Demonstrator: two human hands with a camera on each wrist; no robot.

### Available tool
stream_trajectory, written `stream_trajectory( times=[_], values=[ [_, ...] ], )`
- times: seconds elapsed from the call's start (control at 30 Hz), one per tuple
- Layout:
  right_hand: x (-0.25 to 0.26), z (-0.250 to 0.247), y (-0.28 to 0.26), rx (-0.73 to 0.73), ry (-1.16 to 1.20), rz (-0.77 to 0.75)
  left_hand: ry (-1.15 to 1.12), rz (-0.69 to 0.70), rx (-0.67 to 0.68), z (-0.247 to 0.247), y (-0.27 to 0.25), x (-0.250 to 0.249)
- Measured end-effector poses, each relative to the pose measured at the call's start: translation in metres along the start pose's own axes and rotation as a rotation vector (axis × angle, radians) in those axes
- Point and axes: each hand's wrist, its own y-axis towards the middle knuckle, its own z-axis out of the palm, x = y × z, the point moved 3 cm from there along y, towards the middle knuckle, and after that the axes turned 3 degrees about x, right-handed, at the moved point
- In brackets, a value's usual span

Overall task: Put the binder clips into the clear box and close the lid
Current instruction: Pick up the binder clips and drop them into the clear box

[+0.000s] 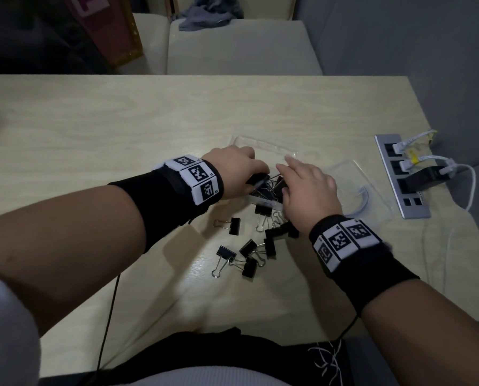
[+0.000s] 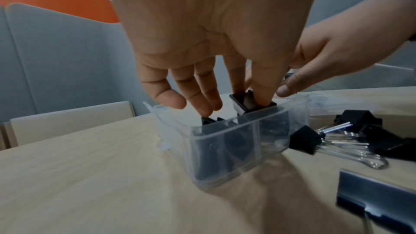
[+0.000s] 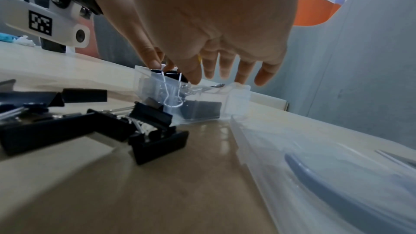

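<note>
Binder clips (image 1: 248, 243) are lying loose on the table (image 1: 93, 121) nearest the person, just in front of the box and under the right wrist; about nine are countable in the head view, though the ones overlapping near the wrist are hard to separate. Just beyond them the clear box (image 2: 236, 149) is standing open, already holding several black clips, the number unreadable through the plastic. Both hands are meeting over its mouth. The left hand (image 1: 232, 171) is pinching one clip (image 2: 247, 102) between thumb and forefinger, its black body lying across the rim, so the coming move is probably a short push straight down. The right hand (image 1: 308, 188) is holding nothing that shows, fingers spread, its thumb tip (image 2: 286, 90) touching the box's edge. That hand is the nearer one to the loose pile, which lies back toward the person from it. Two clear flat pieces are lying farther out: one (image 1: 260, 143) behind the box, another (image 1: 358, 188) to its right; which is the lid is uncertain.
</note>
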Motion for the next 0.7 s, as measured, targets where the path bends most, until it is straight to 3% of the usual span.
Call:
stream_trajectory(
  times=[0.43, 0.7],
  values=[
    [0.0, 0.0007, 0.0029, 0.04, 0.027, -0.009, 0.085, -0.067, 0.005, -0.0011, 0.0081, -0.0018],
    [0.0, 0.0021, 0.0015, -0.017, -0.019, -0.023, 0.057, -0.086, -0.014, 0.0016, 0.0091, -0.0034]
  ],
)
